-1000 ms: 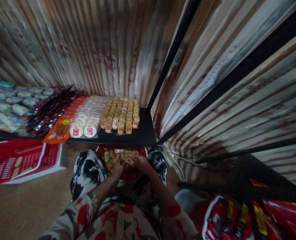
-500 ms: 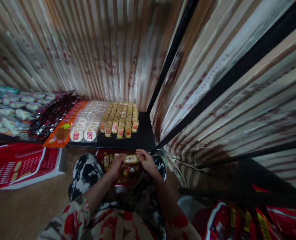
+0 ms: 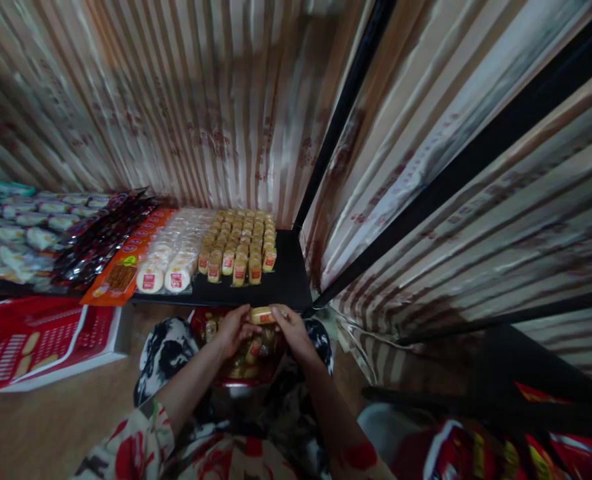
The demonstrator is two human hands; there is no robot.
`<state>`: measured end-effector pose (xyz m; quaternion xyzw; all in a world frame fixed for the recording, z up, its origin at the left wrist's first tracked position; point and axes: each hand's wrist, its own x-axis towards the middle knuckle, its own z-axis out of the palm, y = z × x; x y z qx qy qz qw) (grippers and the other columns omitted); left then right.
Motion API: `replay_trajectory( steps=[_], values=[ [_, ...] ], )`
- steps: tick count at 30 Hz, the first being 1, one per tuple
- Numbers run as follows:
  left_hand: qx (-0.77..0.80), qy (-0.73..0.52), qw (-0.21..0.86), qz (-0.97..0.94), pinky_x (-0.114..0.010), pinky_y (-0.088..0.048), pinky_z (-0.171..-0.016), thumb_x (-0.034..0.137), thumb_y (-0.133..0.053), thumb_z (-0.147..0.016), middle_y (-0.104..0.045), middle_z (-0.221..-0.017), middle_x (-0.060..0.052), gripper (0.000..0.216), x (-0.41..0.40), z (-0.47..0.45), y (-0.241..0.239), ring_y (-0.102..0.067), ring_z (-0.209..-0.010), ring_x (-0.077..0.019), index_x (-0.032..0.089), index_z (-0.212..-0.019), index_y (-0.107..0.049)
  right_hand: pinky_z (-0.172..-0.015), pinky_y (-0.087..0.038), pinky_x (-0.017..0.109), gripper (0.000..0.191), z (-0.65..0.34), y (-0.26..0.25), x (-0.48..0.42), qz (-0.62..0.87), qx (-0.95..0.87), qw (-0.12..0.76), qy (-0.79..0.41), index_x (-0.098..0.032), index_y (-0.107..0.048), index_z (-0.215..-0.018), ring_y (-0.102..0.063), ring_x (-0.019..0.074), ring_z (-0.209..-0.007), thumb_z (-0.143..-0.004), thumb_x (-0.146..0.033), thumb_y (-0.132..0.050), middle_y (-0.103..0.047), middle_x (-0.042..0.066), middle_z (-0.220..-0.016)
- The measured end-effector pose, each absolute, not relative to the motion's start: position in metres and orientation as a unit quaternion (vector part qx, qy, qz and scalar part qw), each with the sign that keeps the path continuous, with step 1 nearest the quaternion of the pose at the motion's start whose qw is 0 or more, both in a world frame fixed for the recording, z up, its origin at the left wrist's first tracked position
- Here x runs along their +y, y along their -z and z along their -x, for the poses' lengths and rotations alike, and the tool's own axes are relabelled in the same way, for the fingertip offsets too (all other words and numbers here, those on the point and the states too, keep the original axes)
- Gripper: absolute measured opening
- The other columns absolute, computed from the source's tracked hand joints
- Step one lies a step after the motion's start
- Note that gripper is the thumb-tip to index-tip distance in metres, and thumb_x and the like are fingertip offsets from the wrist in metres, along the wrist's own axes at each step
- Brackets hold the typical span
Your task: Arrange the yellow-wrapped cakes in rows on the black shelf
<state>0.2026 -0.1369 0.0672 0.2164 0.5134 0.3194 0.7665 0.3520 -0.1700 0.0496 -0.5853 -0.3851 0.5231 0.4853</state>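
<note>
Gripping oblong, plastic-wrapped snack (image 3: 262,315), left fingers (image 3: 247,328) and right fingers (image 3: 279,315) at opposite ends.

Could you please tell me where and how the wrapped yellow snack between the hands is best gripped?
Probably across its middle, pinching the long sides from above: the wrapped yellow snack is elongated and held crosswise, its middle exposed between the left hand and the right hand.
</note>
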Motion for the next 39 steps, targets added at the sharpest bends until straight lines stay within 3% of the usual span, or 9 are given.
replay_trajectory(
  steps=[4, 10, 15, 18, 24, 30, 35, 39],
  values=[
    [0.476, -0.341, 0.771, -0.250, -0.015, -0.042, -0.048, 0.017, -0.056, -0.075, -0.064, -0.070, -0.002, 0.007, -0.139, -0.206, -0.068, -0.063, -0.056, -0.0090, 0.013, -0.081, -0.058, -0.041, -0.031, 0.020, 0.051, -0.351, -0.045, -0.161, 0.619, -0.333, 0.502, -0.504, -0.017, -0.060, -0.069, -0.044, 0.0089, -0.042, -0.065, -0.067, -0.058, -0.055, -0.003, -0.051],
    [0.494, -0.372, 0.726, -0.301, -0.016, -0.040, -0.047, 0.016, -0.060, -0.073, -0.067, -0.071, -0.002, 0.007, -0.135, -0.212, -0.065, -0.060, -0.054, -0.0079, 0.014, -0.079, -0.061, -0.041, -0.033, 0.021, 0.051, -0.350, -0.053, -0.157, 0.613, -0.322, 0.505, -0.514, -0.017, -0.059, -0.070, -0.048, 0.0106, -0.045, -0.065, -0.068, -0.057, -0.058, -0.001, -0.054],
    [0.494, -0.398, 0.722, -0.275, -0.018, -0.047, -0.055, 0.015, -0.056, -0.079, -0.067, -0.072, -0.003, 0.006, -0.125, -0.219, -0.080, -0.063, -0.059, -0.0088, 0.013, -0.080, -0.061, -0.058, -0.047, 0.024, 0.044, -0.346, -0.058, -0.156, 0.537, -0.270, 0.573, -0.557, -0.021, -0.059, -0.091, -0.062, 0.0144, -0.066, -0.065, -0.056, -0.064, -0.066, 0.004, -0.079],
    [0.490, -0.417, 0.725, -0.244, -0.019, -0.050, -0.060, 0.012, -0.053, -0.082, -0.067, -0.072, -0.003, 0.006, -0.124, -0.227, -0.083, -0.064, -0.062, -0.0090, 0.013, -0.079, -0.059, -0.065, -0.049, 0.025, 0.041, -0.342, -0.053, -0.153, 0.520, -0.259, 0.602, -0.548, -0.022, -0.057, -0.089, -0.063, 0.0148, -0.071, -0.060, -0.046, -0.071, -0.067, 0.002, -0.081],
    [0.526, -0.410, 0.710, -0.226, -0.019, -0.050, -0.053, 0.009, -0.050, -0.084, -0.066, -0.075, -0.004, 0.006, -0.124, -0.247, -0.071, -0.063, -0.055, -0.0084, 0.011, -0.087, -0.056, -0.074, -0.052, 0.030, 0.038, -0.348, -0.040, -0.136, 0.557, -0.303, 0.633, -0.443, -0.020, -0.056, -0.099, -0.064, 0.0175, -0.080, -0.068, -0.042, -0.063, -0.067, 0.005, -0.088],
    [0.560, -0.400, 0.677, -0.262, -0.017, -0.047, -0.046, 0.010, -0.057, -0.078, -0.066, -0.081, -0.005, 0.007, -0.109, -0.258, -0.065, -0.062, -0.053, -0.0082, 0.012, -0.085, -0.058, -0.076, -0.051, 0.031, 0.040, -0.373, -0.042, -0.100, 0.653, -0.430, 0.546, -0.302, -0.020, -0.055, -0.115, -0.062, 0.0172, -0.081, -0.077, -0.035, -0.051, -0.063, 0.007, -0.096],
    [0.539, -0.415, 0.675, -0.286, -0.017, -0.050, -0.049, 0.015, -0.057, -0.077, -0.063, -0.108, -0.011, 0.016, -0.095, -0.265, -0.066, -0.065, -0.074, -0.0130, 0.013, -0.092, -0.062, -0.075, -0.052, 0.033, 0.039, -0.376, -0.039, -0.073, 0.691, -0.488, 0.478, -0.239, -0.020, -0.058, -0.115, -0.061, 0.0168, -0.078, -0.078, -0.027, -0.047, -0.061, 0.007, -0.098],
    [0.514, -0.420, 0.682, -0.307, -0.019, -0.051, -0.054, 0.015, -0.056, -0.073, -0.060, -0.115, -0.011, 0.027, -0.088, -0.271, -0.061, -0.062, -0.091, -0.0186, 0.014, -0.100, -0.062, -0.073, -0.053, 0.032, 0.039, -0.370, -0.036, -0.060, 0.687, -0.511, 0.468, -0.219, -0.021, -0.058, -0.116, -0.061, 0.0167, -0.079, -0.079, -0.025, -0.046, -0.058, 0.008, -0.100]
  ],
)
